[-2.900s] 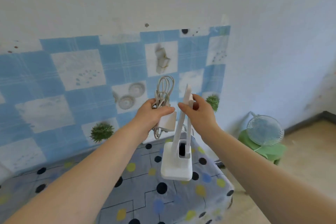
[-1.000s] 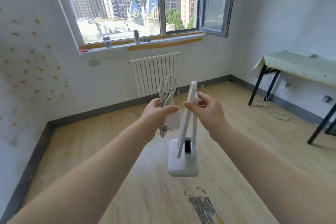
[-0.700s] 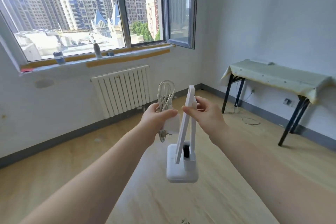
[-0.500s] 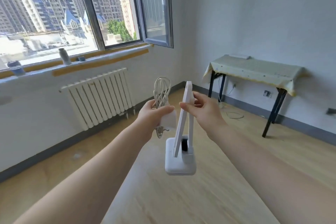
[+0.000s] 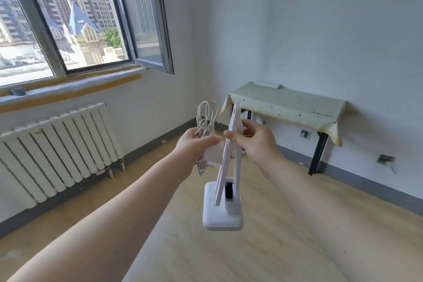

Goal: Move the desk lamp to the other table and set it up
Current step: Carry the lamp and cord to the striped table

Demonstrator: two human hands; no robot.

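I carry a white folded desk lamp (image 5: 223, 208) in the air at chest height, its square base hanging low. My right hand (image 5: 256, 142) pinches the top of its folded arm. My left hand (image 5: 196, 144) grips the coiled white cable (image 5: 207, 117) and the white power adapter (image 5: 214, 155) beside the lamp arm. Ahead at the right stands a table (image 5: 286, 103) with a pale yellow-green cloth and black legs, against the wall.
A white radiator (image 5: 57, 149) runs under the window at the left. An open window sash (image 5: 148, 18) juts into the room. A flat white object (image 5: 267, 84) lies at the table's back edge. Wall sockets (image 5: 305, 134) sit low behind the table. Wooden floor lies between.
The view has swung right from the patterned table, past the window, toward the cloth-covered table, which is now nearer and more central. Both hands hold the lamp and cable as before.
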